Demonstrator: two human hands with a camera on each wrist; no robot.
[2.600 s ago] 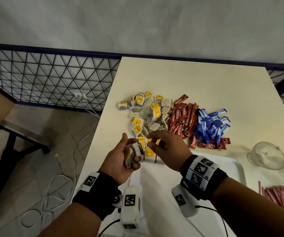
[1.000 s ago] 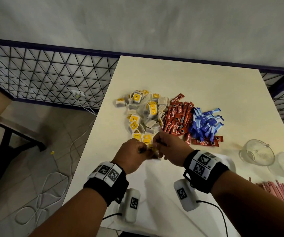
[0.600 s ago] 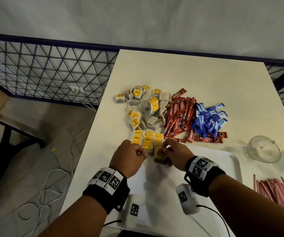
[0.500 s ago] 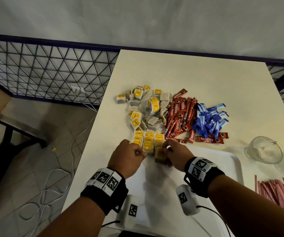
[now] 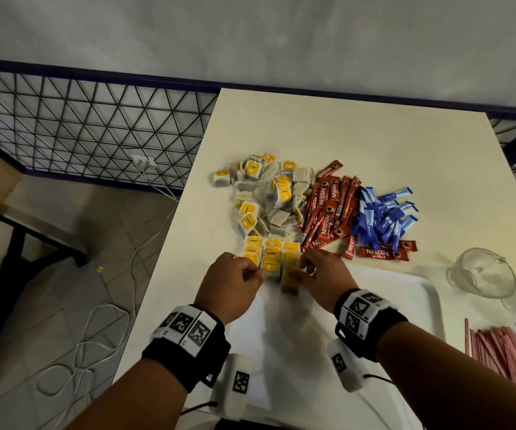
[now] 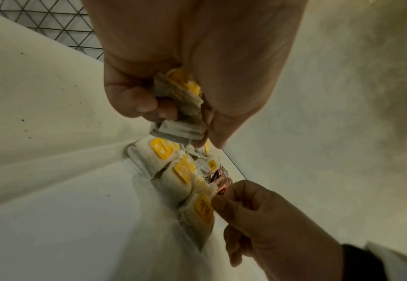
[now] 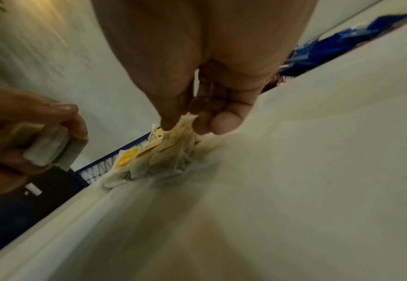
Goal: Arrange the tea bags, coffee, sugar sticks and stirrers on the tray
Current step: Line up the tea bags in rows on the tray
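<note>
Tea bags (image 5: 270,257) stand in rows at frame centre, along the tray (image 5: 411,301) rim. Right hand (image 5: 323,276) pinches one bag down; left hand (image 5: 230,285) clutches spares. Each bag should seat upright, tag forward, tight against its neighbour.

Bare tray (image 5: 399,305) right of tea bags (image 5: 269,256)

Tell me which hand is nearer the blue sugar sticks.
Right. The right hand sits at the tray's far edge, nearer the blue sugar sticks; the left hand is further left, gripping tea bags.
</note>
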